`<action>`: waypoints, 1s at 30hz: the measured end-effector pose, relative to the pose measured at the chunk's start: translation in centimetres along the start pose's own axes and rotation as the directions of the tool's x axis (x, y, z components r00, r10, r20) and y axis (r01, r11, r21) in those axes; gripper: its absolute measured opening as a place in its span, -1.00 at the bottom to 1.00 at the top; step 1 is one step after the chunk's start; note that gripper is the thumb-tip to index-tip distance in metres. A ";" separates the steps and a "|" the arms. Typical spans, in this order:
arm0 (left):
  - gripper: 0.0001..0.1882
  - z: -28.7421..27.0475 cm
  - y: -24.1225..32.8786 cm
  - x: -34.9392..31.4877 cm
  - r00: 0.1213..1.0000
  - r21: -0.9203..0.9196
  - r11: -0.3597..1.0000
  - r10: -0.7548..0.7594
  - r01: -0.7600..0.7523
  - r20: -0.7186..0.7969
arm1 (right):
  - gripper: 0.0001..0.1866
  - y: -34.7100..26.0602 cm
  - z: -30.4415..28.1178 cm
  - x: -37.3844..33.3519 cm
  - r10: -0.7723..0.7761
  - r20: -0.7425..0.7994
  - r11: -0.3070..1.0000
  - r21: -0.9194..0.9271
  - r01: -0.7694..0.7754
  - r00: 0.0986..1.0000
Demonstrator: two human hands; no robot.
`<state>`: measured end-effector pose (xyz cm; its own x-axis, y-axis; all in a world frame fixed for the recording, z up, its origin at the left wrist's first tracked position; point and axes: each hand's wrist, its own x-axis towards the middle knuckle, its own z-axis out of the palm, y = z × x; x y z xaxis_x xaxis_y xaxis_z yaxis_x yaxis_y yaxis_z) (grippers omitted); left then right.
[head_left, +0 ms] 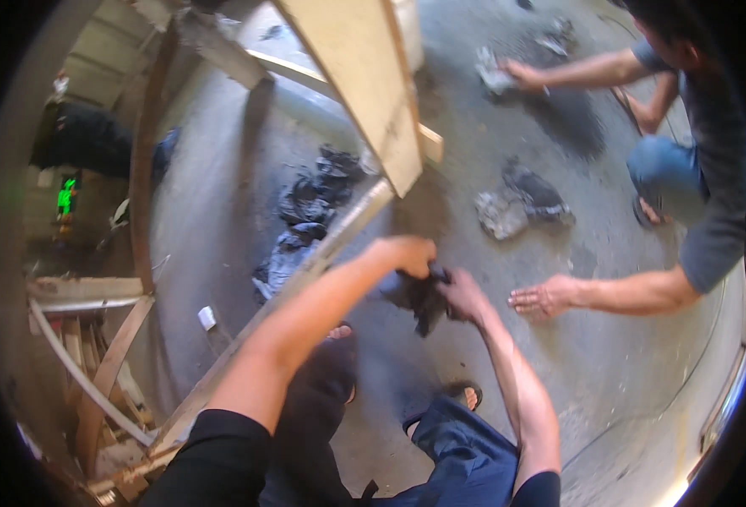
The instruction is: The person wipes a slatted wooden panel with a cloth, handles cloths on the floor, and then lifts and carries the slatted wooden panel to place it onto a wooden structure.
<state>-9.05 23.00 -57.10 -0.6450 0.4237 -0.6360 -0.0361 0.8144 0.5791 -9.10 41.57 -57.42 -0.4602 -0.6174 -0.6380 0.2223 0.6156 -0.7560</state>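
A dark, crumpled cloth (424, 306) hangs between my two hands above the grey floor. My left hand (408, 254) is closed on its upper edge, with the knuckles upward. My right hand (463, 296) grips the right side of the same cloth, its fingers partly hidden. To the left, beyond a wooden beam (339, 226), lies a heap of black and grey rags (310, 203). A grey rag bundle (521, 203) rests on the floor to the right of my hands.
At the right a person (711, 160) crouches, one hand on a pale rag (494, 73), the other hand (546, 297) low over the floor. A wooden panel (360, 76) slants down from above. Wooden pieces (94, 363) stand at left, near a small white object (207, 318).
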 end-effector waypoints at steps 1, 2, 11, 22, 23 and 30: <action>-0.72 0.8 0.7 -0.8 1.000 0.014 1.000 -0.003 0.004 -0.025 | -0.68 -0.1 0.7 -1.6 -0.057 -0.034 0.998 0.035 0.058 0.998; -0.70 1.8 0.7 -1.9 0.999 0.028 0.999 -0.020 0.021 -0.045 | -0.69 -0.6 1.5 -2.5 0.072 0.036 0.996 0.053 -0.074 0.997; -0.35 6.4 15.8 -19.0 0.674 -0.454 0.883 -0.405 0.115 -0.618 | -0.78 -10.4 2.4 -22.4 0.186 0.049 0.969 0.154 -0.192 0.981; -0.68 8.5 35.4 -48.0 0.521 -0.828 0.561 -0.711 0.016 -0.472 | -0.84 -35.2 4.8 -44.5 -0.119 0.596 0.990 0.014 0.137 0.794; -0.68 9.2 36.0 -50.2 0.455 -0.838 0.545 -0.747 0.002 -0.485 | -0.81 -38.4 5.1 -45.4 -0.101 0.643 0.994 0.033 0.104 0.759; -0.70 12.8 35.1 -62.5 0.026 -0.891 0.367 -0.922 -0.269 -0.387 | -0.80 -58.1 10.2 -43.7 -0.447 0.470 0.845 0.501 0.187 0.762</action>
<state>39.76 30.18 -3.56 -0.2788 -0.8933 -0.3525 -0.5195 -0.1685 0.8377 6.90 27.78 12.87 -0.0462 -0.9751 -0.2169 0.5325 0.1597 -0.8312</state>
